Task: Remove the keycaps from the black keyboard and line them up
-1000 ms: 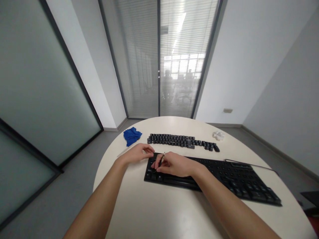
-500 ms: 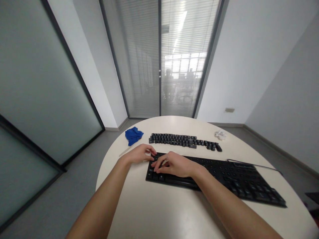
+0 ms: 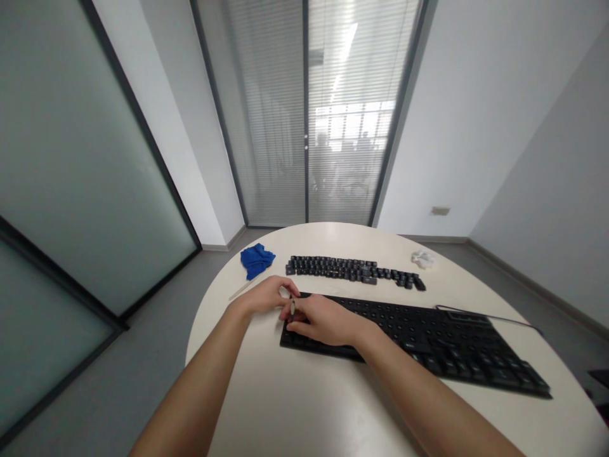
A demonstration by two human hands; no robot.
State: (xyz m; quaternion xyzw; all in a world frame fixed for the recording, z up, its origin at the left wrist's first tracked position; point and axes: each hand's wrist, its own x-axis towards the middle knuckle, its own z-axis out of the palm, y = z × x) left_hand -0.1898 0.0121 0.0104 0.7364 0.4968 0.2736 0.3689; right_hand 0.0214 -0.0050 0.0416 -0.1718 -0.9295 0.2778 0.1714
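Observation:
A black keyboard [image 3: 409, 327] lies slantwise on the pale round table [image 3: 276, 406], its left part lacking many keycaps. My left hand [image 3: 267, 296] rests at the keyboard's top left corner, fingers curled together; what they hold, if anything, is too small to name. Over the left end of the keyboard is my right hand [image 3: 323, 319], its fingers closed around a thin tool [image 3: 292, 307] with a pale tip. The tool's lower end is hidden by the fingers. Both hands' fingertips nearly meet. Behind the keyboard, loose black keycaps [image 3: 333, 268] stand in rows.
A blue cloth [image 3: 257, 260] lies at the back left, with a thin pale stick [image 3: 242, 289] beside it. Crumpled white material [image 3: 422, 258] sits at the back right. The keyboard's cable [image 3: 490, 315] curves along its right rear edge.
My right hand has shifted slightly left, towards my left hand, and turned so that the thin tool stands more upright. My left hand has barely moved.

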